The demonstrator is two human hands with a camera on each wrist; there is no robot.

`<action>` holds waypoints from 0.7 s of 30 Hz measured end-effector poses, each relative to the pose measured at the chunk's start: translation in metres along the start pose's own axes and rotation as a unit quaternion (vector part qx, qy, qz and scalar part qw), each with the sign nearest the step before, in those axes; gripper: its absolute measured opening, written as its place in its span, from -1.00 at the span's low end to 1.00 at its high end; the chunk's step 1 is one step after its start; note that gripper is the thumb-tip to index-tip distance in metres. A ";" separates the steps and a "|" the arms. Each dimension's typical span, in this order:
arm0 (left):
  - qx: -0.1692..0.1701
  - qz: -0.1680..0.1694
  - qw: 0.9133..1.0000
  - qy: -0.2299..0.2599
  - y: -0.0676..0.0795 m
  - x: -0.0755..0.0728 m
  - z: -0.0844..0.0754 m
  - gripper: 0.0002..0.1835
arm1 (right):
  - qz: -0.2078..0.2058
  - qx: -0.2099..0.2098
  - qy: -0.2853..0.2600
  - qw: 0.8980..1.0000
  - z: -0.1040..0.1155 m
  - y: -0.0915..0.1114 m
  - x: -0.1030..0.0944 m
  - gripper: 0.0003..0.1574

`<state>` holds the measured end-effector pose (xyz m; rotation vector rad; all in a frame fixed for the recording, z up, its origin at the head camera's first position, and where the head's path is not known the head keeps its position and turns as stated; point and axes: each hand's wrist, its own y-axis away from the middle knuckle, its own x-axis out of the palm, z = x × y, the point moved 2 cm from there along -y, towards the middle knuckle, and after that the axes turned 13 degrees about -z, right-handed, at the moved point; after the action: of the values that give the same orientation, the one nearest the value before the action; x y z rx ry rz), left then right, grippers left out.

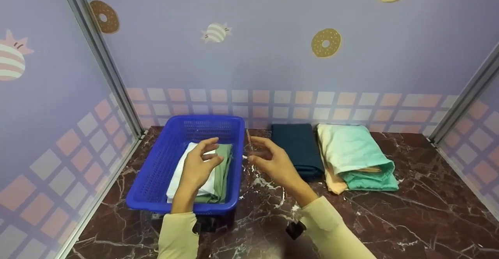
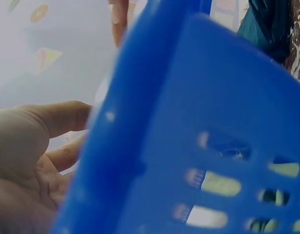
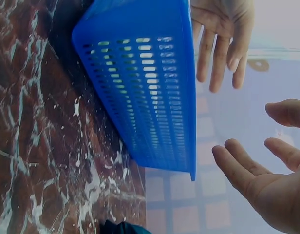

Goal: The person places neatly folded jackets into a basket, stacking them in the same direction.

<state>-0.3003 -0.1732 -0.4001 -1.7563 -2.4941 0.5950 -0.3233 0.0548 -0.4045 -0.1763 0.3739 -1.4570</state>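
A blue plastic basket [image 1: 150, 173] stands left of centre, with a folded white cloth [image 1: 180, 173] and a folded green cloth [image 1: 223, 169] lying inside it. Over those cloths hovers my left hand [image 1: 198, 167], its fingers loosely bent around nothing. My right hand [image 1: 273, 161] is held just outside the basket's right rim, thumb and fingers spread with a gap between them. In the right wrist view both hands show above the basket's rim, apart from it. The near wall of the basket [image 2: 155, 122] hides part of my left hand in the left wrist view.
Right of the basket lies a folded dark navy cloth [image 1: 296, 149]. Beside it is a thicker folded bundle [image 1: 353, 149] in pale yellow and mint green, with a peach cloth [image 1: 334, 181] sticking out below. Purple patterned walls enclose the dark red marbled table [image 1: 374, 220].
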 end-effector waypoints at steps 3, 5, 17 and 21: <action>0.001 -0.001 1.000 0.010 0.001 0.004 -0.002 -0.45 | -0.006 0.006 -0.003 1.000 -0.003 0.002 -0.007 -0.31; -0.002 -0.001 1.000 0.017 0.002 0.009 -0.003 -0.45 | -0.011 0.009 -0.004 1.000 -0.004 0.003 -0.011 -0.30; 0.044 0.058 0.997 0.010 0.011 0.048 -0.010 -0.43 | -0.049 -0.005 0.004 0.999 -0.014 0.013 -0.042 -0.28; 0.060 0.054 0.997 0.011 0.016 0.062 -0.015 -0.45 | -0.070 -0.011 0.016 0.997 -0.020 0.016 -0.056 -0.29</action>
<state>-0.3047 -0.1079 -0.4030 -1.8516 -2.3082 0.7115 -0.3195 0.1139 -0.4201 -0.1999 0.4110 -1.5964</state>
